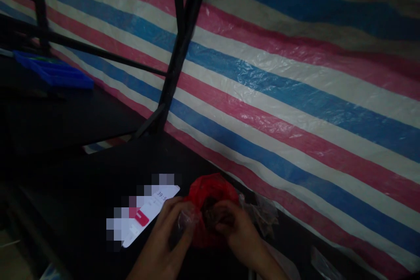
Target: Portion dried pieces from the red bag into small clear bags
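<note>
A red plastic bag stands on the dark table with its mouth open, dark contents inside that I cannot make out. My left hand is closed on a small clear plastic bag at the red bag's left edge. Over the opening, my right hand has its fingers drawn together at the dark contents. Whatever lies between those fingertips is hidden in the dim light. Left of my hands lies a phone with a lit screen, partly pixelated.
Several clear plastic bags lie right of the red bag, and another clear bag is farther right. A blue tray sits on the table at far left. Striped plastic sheeting and a dark metal frame rise behind.
</note>
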A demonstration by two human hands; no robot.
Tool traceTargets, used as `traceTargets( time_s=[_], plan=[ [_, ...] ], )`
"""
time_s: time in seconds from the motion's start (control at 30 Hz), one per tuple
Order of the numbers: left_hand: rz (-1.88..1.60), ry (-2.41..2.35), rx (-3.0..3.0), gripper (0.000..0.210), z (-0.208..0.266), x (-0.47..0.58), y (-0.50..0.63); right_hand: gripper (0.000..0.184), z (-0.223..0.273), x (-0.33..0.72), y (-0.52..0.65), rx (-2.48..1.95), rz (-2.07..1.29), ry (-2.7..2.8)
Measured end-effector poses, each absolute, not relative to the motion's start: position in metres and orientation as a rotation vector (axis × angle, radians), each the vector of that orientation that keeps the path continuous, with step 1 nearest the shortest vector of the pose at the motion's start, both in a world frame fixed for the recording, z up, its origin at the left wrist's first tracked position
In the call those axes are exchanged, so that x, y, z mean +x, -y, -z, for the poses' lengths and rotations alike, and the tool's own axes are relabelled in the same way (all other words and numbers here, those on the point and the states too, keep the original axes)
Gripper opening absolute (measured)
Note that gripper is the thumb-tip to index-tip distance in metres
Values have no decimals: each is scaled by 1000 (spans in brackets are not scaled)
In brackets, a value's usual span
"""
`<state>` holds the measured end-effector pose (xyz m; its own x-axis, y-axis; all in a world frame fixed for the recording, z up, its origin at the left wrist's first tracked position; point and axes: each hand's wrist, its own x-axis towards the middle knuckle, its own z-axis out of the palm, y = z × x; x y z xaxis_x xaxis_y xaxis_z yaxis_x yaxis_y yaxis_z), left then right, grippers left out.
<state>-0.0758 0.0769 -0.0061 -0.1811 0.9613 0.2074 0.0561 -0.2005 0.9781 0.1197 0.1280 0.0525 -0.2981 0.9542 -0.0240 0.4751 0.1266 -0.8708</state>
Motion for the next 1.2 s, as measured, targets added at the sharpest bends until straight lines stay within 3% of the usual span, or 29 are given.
traceTargets(
  time_s=[0.3, 0.53, 0.83, 0.97, 1.2],
  plan=[
    [-1489, -1490, 1846, 48, 30, -68, -73, 37, -108, 129, -82, -1151, -1171, 1791],
    [-1416, -1354, 1839, 49, 32, -54, -70, 49, -124, 122, -60, -1291, -617, 2146],
    [-1433, -1205, 1580, 52, 26, -46, -68, 62, -139, 116, -66, -1074, -464, 2421],
    [-1478, -1211, 1450, 45, 13, -56, -63, 63, -138, 119, -76, -1198, -353, 2351],
    [-1724, -1520, 1235, 50, 17, -69, -63, 46, -106, 102, -116, -1647, 33, 2669]
  ],
)
